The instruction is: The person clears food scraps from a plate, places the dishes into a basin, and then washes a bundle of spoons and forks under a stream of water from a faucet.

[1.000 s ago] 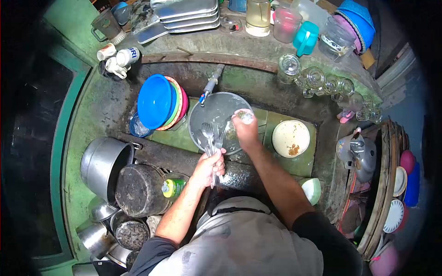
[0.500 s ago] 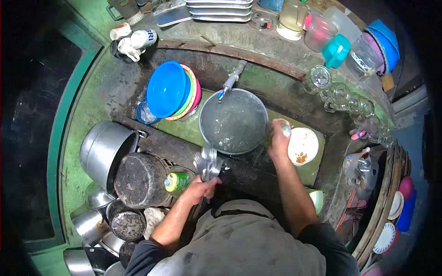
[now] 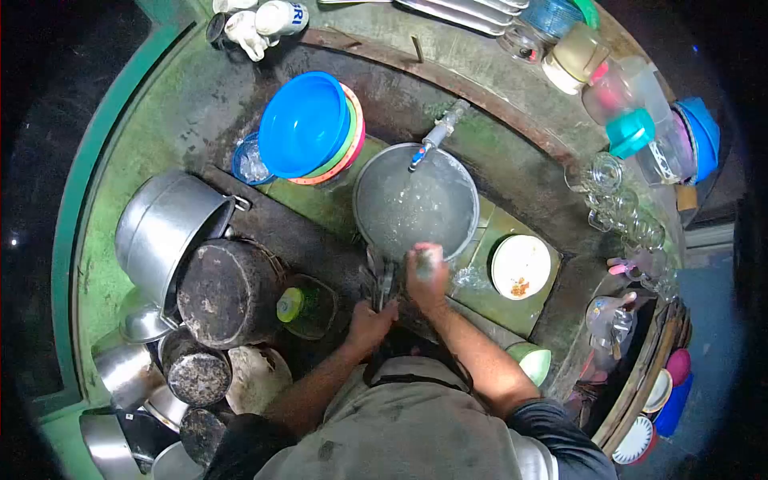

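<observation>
Just in front of the basin, my left hand [image 3: 372, 326] is closed around a bunch of forks [image 3: 378, 278], whose tines point up and away from me and are blurred. My right hand [image 3: 426, 290], fingers curled, is close to their right side at the basin's near rim. It grips a small whitish wad [image 3: 430, 262]; motion blur keeps me from telling its kind. The round grey basin [image 3: 358, 204] holds cloudy water, under a tap [image 3: 432, 140] with a blue handle. To the right is a white plate [image 3: 532, 260] with brown food scraps.
Blue, green and pink bowls [image 3: 304, 124] are stacked left of the basin. Large metal pots [image 3: 160, 232], some blackened, crowd the left side near a green-capped bottle [image 3: 291, 305]. Glass mugs [image 3: 606, 172] line the right ledge. A pale green bowl [image 3: 534, 364] sits near my right forearm.
My right hand has moved left from beside the plate to the forks, carrying the whitish wad. My left hand still grips the forks and has shifted slightly right. The camera view has turned a little.
</observation>
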Demonstrator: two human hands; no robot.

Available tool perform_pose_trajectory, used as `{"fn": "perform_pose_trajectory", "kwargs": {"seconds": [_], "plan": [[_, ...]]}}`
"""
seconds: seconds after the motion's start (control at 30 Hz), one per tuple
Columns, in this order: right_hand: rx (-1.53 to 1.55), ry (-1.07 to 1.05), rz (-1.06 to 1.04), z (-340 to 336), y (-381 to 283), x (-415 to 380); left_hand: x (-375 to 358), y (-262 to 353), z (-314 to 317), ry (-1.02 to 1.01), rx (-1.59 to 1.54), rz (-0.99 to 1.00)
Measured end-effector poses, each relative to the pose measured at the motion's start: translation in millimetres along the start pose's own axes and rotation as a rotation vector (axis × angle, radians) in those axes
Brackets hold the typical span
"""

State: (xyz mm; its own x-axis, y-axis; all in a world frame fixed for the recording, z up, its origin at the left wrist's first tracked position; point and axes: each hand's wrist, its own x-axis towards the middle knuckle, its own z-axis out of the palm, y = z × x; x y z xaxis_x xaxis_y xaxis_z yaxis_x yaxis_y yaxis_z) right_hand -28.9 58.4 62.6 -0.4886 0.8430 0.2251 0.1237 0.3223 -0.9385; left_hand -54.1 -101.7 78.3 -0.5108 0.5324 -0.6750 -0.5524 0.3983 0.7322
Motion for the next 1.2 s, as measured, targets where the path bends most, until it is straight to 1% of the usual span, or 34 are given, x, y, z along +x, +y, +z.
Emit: {"fn": "perform_pose_trajectory", "kwargs": {"seconds": [0.03, 0.07, 0.1, 0.17, 0.2, 0.23, 0.3, 0.33, 0.37, 0.4, 0.43, 0.47, 0.5, 0.53, 0.57, 0.6, 0.63, 0.67, 0.7, 0.73, 0.77, 0.8, 0.83, 0.87, 0.9, 0.93, 0.97, 1.0, 1.03, 1.07, 1.1, 1.13, 1.17, 1.2], "plan": [[-0.183, -0.158, -0.42, -3, 2, 3, -4, 11, -4, 0.054, -0.069, 0.013], [-0.231, -0.242, -0.395, -5, 4, 3, -12, 23, -12, 0.058, -0.046, -0.087], [-0.23, -0.248, -0.393, 0, 0, 1, -11, 22, -16, 0.061, -0.05, -0.091], [-0.282, -0.156, -0.307, 13, -8, -10, -10, 18, -22, 0.082, 0.097, 0.154], [-0.393, -0.214, -0.249, 19, -24, -14, -5, 15, -22, 0.114, 0.115, 0.104], [-0.392, -0.222, -0.25, 24, -17, -14, -2, 12, -24, 0.118, 0.11, 0.101], [-0.19, -0.25, -0.005, 32, 4, -11, 0, 8, -27, 0.06, 0.11, 0.099], [-0.107, -0.184, 0.127, 30, -9, 2, 0, 11, -25, 0.067, 0.075, 0.071], [-0.244, -0.172, 0.166, 24, -3, 12, 3, 15, -26, 0.081, 0.059, 0.069], [0.369, -0.211, 0.513, 13, 5, 17, 7, 19, -28, 0.038, -0.004, 0.024], [0.776, -0.258, 0.693, 7, 1, 18, 9, 21, -31, -0.004, -0.071, -0.018], [1.143, -0.254, 0.922, 1, -3, 18, 20, 7, -42, -0.166, -0.219, -0.13], [1.303, -0.265, 0.985, -4, -20, 20, 22, 14, -41, -0.154, -0.238, -0.126], [1.268, -0.195, 1.095, -8, -28, 13, 23, 26, -39, -0.259, -0.444, -0.219], [1.273, -0.229, 1.158, -11, -28, 11, 24, 32, -37, -0.37, -0.646, -0.309], [1.476, -0.398, 1.081, -14, -13, 7, 42, 2, -38, -0.597, -0.695, -0.305], [1.675, -0.571, 0.987, -18, -2, 9, 39, 9, -36, -0.595, -0.698, -0.298], [1.479, -0.567, 0.949, -26, 10, 14, 34, 16, -32, -0.6, -0.674, -0.321], [1.4, -0.618, 0.867, -28, -1, 24, 27, 25, -26, -0.607, -0.648, -0.349], [1.389, -0.517, 0.83, -31, 4, 29, 22, 31, -19, -0.556, -0.624, -0.339], [1.376, -0.415, 0.791, -35, 11, 35, 20, 33, -14, -0.562, -0.615, -0.343], [1.388, -0.431, 0.673, -39, 15, 42, 17, 35, -8, -0.507, -0.508, -0.224], [1.377, -0.204, 0.835, -40, 1, 43, 16, 36, -3, -0.453, -0.397, -0.102], [1.201, -0.129, 0.885, -39, -16, 36, 22, 23, 1, -0.404, -0.311, -0.095], [1.025, -0.051, 0.929, -38, -27, 28, 20, 27, 7, -0.415, -0.296, -0.092], [1.002, -0.186, 1.087, -48, -29, 17, 17, 34, 13, -0.31, -0.129, -0.045], [0.851, -0.317, 0.928, -53, -26, 6, 13, 39, 21, -0.205, 0.035, 0.005], [0.779, -0.252, 0.905, -54, -16, -3, 9, 41, 28, -0.139, 0.112, 0.089], [0.707, -0.189, 0.885, -57, -9, -9, 7, 35, 35, -0.152, 0.127, 0.094], [0.734, -0.286, 0.951, -68, -2, -8, 9, 21, 38, -0.132, 0.111, 0.146], [0.748, -0.274, 0.943, -73, -7, -6, 14, 1, 39, -0.11, 0.095, 0.199], [0.648, -0.231, 0.944, -78, -17, -2, 37, -44, 34, -0.082, 0.194, 0.209], [0.548, -0.19, 0.945, -85, -22, -1, 28, -35, 38, -0.088, 0.21, 0.217], [0.486, -0.211, 0.765, -90, 9, -4, 11, -16, 43, -0.006, 0.122, 0.188]]}}
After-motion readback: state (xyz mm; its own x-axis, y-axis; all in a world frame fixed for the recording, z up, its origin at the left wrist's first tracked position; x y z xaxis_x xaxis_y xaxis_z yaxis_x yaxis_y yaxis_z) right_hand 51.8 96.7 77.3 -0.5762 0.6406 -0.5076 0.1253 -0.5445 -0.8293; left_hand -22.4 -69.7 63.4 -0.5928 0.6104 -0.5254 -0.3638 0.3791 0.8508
